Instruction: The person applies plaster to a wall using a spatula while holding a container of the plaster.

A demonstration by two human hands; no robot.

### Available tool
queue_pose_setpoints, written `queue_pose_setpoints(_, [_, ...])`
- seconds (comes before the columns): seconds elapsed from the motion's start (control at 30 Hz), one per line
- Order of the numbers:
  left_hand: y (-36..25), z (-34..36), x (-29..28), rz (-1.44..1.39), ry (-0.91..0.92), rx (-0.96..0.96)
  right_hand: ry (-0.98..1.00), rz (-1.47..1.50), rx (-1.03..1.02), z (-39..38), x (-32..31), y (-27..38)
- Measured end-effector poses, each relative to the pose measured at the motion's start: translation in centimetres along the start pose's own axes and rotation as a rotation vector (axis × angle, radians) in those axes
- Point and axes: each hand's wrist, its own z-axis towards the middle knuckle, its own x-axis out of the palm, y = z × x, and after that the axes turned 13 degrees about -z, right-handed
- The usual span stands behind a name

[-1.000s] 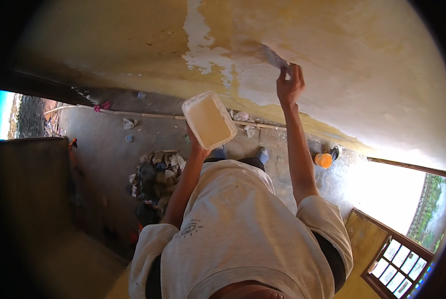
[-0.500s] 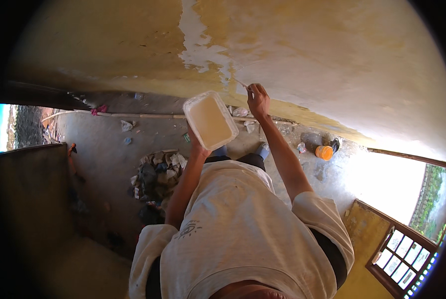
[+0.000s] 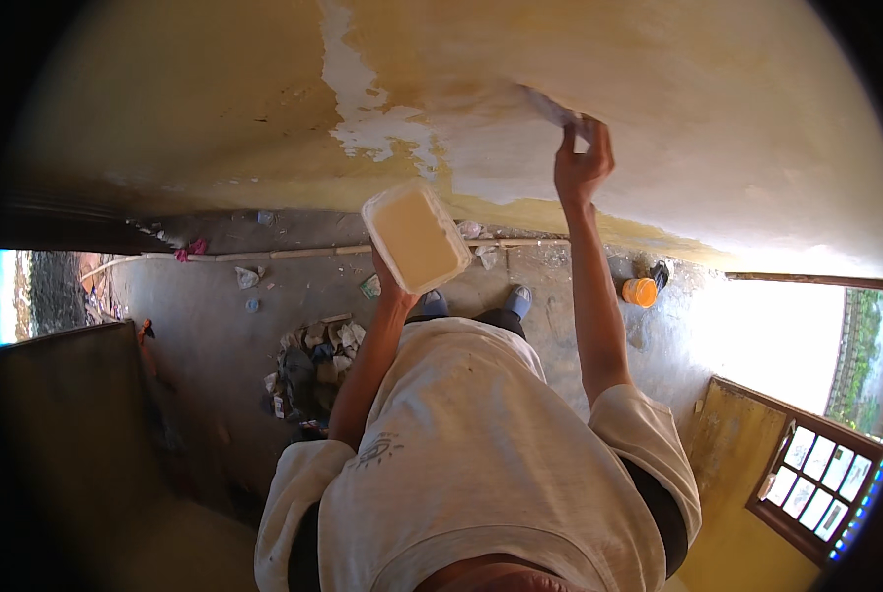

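My left hand point(image 3: 393, 293) grips a pale rectangular plastic tub point(image 3: 418, 239) from its near side. A smooth, cream-coloured layer shows inside the tub, and whitish smears coat its rim. Raised farther up on the right, my right hand point(image 3: 584, 170) is closed on a putty knife point(image 3: 550, 107). Its flat blade, blurred by motion, lies at or close against the wall point(image 3: 659, 128). Whether the blade touches the wall, I cannot tell. Left of the blade, a jagged whitish patch point(image 3: 355, 84) runs down the yellowish wall.
A long pale pole point(image 3: 294, 254) lies on the floor along the wall's foot. To the right stands an orange bucket point(image 3: 640, 292) beside a black bag. A heap of rubbish point(image 3: 313, 365) lies left of my legs. A bright doorway point(image 3: 777, 331) and a paned window point(image 3: 814, 483) are at right.
My right hand has moved up and to the right with the putty knife, whose blade shows broader now. The tub stays in my left hand, almost unmoved. The view has tilted slightly.
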Motion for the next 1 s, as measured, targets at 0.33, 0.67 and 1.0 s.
queue_pose_setpoints(0.33, [1.6, 0.4, 4.9, 0.035, 0.333, -0.196, 0.110, 0.072, 0.555, -10.9, -3.1, -7.5])
queue_pose_setpoints(0.67, [-0.8, -0.7, -1.3, 0.121, -0.092, 0.089, 0.585, 0.170, 0.235, -18.0, 10.1, -0.9])
queue_pose_setpoints(1.0, [0.8, 0.5, -1.9, 0.131, -0.099, 0.177, 0.230, -0.012, 0.308, -11.4, 5.4, -9.3])
